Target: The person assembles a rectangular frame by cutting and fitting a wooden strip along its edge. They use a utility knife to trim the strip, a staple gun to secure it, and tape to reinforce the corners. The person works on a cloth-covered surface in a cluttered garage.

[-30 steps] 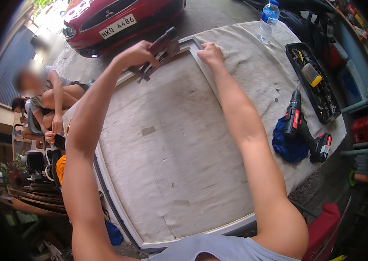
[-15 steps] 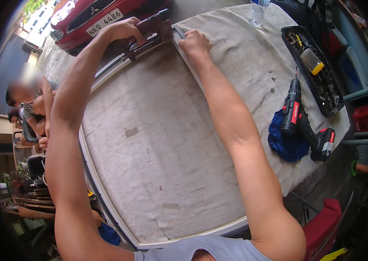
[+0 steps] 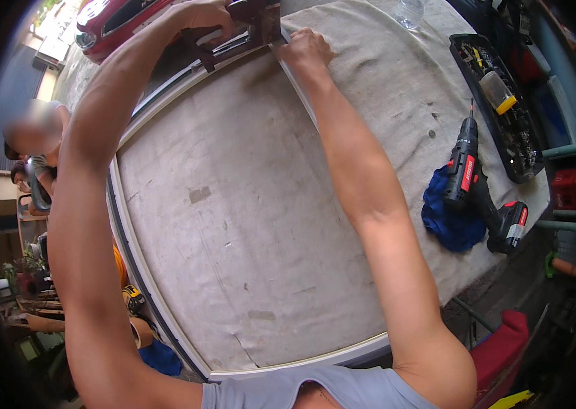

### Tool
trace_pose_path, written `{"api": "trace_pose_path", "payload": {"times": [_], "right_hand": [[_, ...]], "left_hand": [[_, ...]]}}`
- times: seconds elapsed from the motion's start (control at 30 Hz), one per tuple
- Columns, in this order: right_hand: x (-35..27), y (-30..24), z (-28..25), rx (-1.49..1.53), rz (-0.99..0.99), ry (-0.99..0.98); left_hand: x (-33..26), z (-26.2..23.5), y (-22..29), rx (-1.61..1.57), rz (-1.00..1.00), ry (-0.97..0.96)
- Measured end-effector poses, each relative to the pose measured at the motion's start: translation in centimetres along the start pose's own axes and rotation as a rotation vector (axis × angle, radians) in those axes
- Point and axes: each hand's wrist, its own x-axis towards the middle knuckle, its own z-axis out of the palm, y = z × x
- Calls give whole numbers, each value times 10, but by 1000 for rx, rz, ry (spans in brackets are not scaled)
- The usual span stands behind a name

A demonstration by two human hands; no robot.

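Maroon tool: left hand grips, 11 o'clock.
Frame: likely stiff; we'd hold its edges; right hand clasps, 12 o'clock.

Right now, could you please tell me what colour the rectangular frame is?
The frame is whitish with a dark outer edge, clearest in the head view.

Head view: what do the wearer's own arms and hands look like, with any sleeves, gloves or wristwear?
The left arm and right arm are bare, with no sleeve covering them. The left hand and right hand are ungloved. No watch or bracelet shows; rings I can't rule out. A light grey top shows at the lower edge.
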Motion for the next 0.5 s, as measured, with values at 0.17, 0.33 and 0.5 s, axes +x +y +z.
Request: {"api": "trace_pose_path", "payload": {"times": [0.17, 0.33, 0.5], "right_hand": [[-6, -19, 3, 6, -36, -43], [-18, -21, 3, -8, -36, -78], [0, 6, -5, 10, -38, -68]], "left_hand": [[-22, -9, -7, 59, -75, 2], [-45, 13, -37, -105, -87, 58], [-93, 19, -22, -244, -38, 0]]}}
